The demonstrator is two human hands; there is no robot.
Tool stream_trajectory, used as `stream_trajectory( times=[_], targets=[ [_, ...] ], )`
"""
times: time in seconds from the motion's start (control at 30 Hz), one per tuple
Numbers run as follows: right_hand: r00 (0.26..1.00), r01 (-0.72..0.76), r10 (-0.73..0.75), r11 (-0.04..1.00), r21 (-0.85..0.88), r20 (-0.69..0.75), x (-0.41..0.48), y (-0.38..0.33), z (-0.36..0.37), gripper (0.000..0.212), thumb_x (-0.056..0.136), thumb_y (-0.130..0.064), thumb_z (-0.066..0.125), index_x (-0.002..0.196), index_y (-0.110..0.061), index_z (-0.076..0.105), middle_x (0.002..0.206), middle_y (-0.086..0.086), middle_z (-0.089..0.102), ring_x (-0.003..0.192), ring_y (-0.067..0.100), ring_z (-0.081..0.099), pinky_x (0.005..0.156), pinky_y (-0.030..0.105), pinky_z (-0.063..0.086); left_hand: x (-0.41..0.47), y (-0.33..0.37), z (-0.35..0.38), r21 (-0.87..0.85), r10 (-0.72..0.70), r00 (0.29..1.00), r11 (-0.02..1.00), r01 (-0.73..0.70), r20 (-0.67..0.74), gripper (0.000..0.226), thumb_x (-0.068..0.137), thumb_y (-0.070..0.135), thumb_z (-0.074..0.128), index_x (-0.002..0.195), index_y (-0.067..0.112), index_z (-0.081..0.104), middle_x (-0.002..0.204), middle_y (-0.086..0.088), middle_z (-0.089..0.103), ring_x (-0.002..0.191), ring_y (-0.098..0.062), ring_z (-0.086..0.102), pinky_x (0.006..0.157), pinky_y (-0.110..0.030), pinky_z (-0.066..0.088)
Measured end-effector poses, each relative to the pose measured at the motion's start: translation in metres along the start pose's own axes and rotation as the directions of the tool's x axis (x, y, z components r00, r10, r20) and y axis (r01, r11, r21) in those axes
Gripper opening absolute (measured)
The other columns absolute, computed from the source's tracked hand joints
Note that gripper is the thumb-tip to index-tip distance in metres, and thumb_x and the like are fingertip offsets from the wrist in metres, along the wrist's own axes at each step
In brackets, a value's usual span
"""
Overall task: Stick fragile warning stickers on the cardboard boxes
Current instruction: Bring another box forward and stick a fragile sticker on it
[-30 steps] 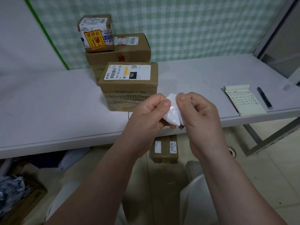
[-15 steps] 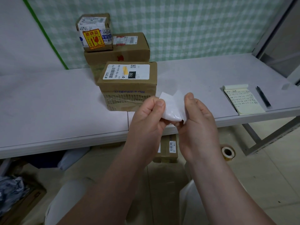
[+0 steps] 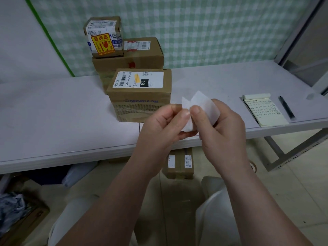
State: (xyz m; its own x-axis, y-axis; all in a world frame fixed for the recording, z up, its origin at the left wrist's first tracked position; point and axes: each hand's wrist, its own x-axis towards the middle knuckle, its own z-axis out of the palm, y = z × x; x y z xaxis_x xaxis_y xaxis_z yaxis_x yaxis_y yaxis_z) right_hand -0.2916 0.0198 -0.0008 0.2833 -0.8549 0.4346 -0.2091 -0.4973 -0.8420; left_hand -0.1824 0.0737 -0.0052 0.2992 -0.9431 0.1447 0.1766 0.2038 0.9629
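Print side of white sheet [image 3: 204, 103] not visible; btm part covered by left hand [image 3: 165, 126] & right hand [image 3: 223, 134]. Writing on notepad [image 3: 264, 110] too small to read. Top of floor box [image 3: 179, 166] hidden under table [image 3: 53, 121] front edge.

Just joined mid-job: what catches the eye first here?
Centre frame, the left hand and right hand pinch a white sheet near the table edge. Back left, an orange sticker shows on the top box. A notepad and pen lie at right.

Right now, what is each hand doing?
Left hand: closed, pinching the white sheet.
Right hand: closed, pinching the same sheet.
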Motion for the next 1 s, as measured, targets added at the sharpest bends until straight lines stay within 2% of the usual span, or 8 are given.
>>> stream_trajectory(
  times=[0.13,0.27,0.37,0.5,0.63,0.77,0.9,1.0],
  targets=[
    [0.998,0.061,-0.063,0.993,-0.098,-0.014,0.0016,0.0018,0.0002,0.030,0.091,-0.033,0.049,0.065,-0.019,0.046,0.054,-0.003,0.046,0.056,0.011,0.046,0.044,0.018,0.034,-0.0007,0.0044,0.0015,0.161,0.054,0.998,0.986,-0.051,-0.011,0.030,0.069,0.036,0.072,0.091,0.016,0.071,0.092,-0.014,0.071,0.090,-0.032,0.067,0.079,-0.047,0.056],
    [0.992,0.106,-0.100,0.992,-0.072,0.078,0.0009,0.0009,0.0007,0.027,0.092,-0.029,0.046,0.069,-0.017,0.050,0.055,-0.007,0.046,0.056,0.006,0.048,0.046,0.012,0.035,0.0039,0.0022,0.0003,0.195,0.049,0.994,0.980,-0.028,-0.099,0.023,0.080,0.030,0.066,0.089,0.009,0.070,0.083,-0.012,0.071,0.078,-0.024,0.069,0.068,-0.038,0.058],
    [0.986,-0.062,0.034,0.983,0.172,0.165,0.0024,0.0033,-0.0004,0.026,0.090,-0.031,0.047,0.075,-0.013,0.059,0.058,-0.003,0.052,0.055,0.007,0.049,0.048,0.022,0.039,0.0055,0.0007,-0.0011,0.100,-0.005,0.997,0.995,0.013,-0.083,0.023,0.081,0.031,0.065,0.088,0.009,0.069,0.078,-0.007,0.070,0.071,-0.017,0.066,0.059,-0.028,0.053],
    [0.939,-0.307,0.149,0.770,0.559,0.309,0.0014,0.0043,0.0008,0.019,0.089,-0.025,0.050,0.077,-0.015,0.062,0.059,-0.002,0.055,0.052,0.010,0.051,0.045,0.022,0.039,0.0052,0.0015,0.0037,-0.116,-0.057,0.998,0.992,0.056,-0.004,0.023,0.081,0.023,0.060,0.087,0.000,0.062,0.068,-0.006,0.066,0.058,-0.014,0.062,0.052,-0.024,0.051],
    [0.915,-0.388,0.135,0.558,0.734,0.381,0.0009,0.0024,0.0037,0.028,0.091,-0.018,0.047,0.070,-0.015,0.066,0.052,-0.002,0.055,0.044,0.008,0.047,0.040,0.017,0.035,0.0068,-0.0005,0.0041,-0.228,-0.093,0.994,0.968,0.105,0.062,0.023,0.086,0.018,0.053,0.091,-0.004,0.058,0.068,-0.011,0.065,0.051,-0.017,0.061,0.052,-0.027,0.053],
    [0.881,-0.472,0.171,0.341,0.813,0.440,0.0014,0.0035,0.0039,0.022,0.089,-0.019,0.048,0.075,-0.010,0.061,0.043,-0.005,0.047,0.037,0.004,0.043,0.041,0.016,0.032,0.0068,-0.0002,0.0039,-0.300,-0.124,0.986,0.942,0.151,0.110,0.025,0.086,0.020,0.050,0.091,-0.003,0.058,0.066,-0.016,0.065,0.050,-0.022,0.063,0.049,-0.020,0.050],
    [0.850,-0.524,0.187,0.214,0.825,0.492,0.0021,0.0051,0.0038,0.021,0.085,-0.024,0.048,0.091,-0.004,0.050,0.040,-0.007,0.042,0.035,0.004,0.048,0.043,0.018,0.035,0.0051,0.0004,0.0052,-0.395,-0.110,0.982,0.904,0.164,0.156,0.025,0.088,0.019,0.046,0.086,0.001,0.064,0.066,-0.015,0.068,0.051,-0.020,0.065,0.048,-0.016,0.049],
    [0.838,-0.543,0.162,0.140,0.828,0.522,0.0038,0.0051,0.0039,0.018,0.085,-0.026,0.046,0.084,-0.008,0.046,0.040,-0.008,0.043,0.035,0.005,0.051,0.046,0.019,0.040,0.0061,-0.0028,0.0067,-0.436,-0.098,0.981,0.885,0.163,0.167,0.028,0.088,0.019,0.045,0.084,-0.003,0.061,0.071,-0.018,0.068,0.057,-0.022,0.066,0.052,-0.018,0.050]
  ],
)
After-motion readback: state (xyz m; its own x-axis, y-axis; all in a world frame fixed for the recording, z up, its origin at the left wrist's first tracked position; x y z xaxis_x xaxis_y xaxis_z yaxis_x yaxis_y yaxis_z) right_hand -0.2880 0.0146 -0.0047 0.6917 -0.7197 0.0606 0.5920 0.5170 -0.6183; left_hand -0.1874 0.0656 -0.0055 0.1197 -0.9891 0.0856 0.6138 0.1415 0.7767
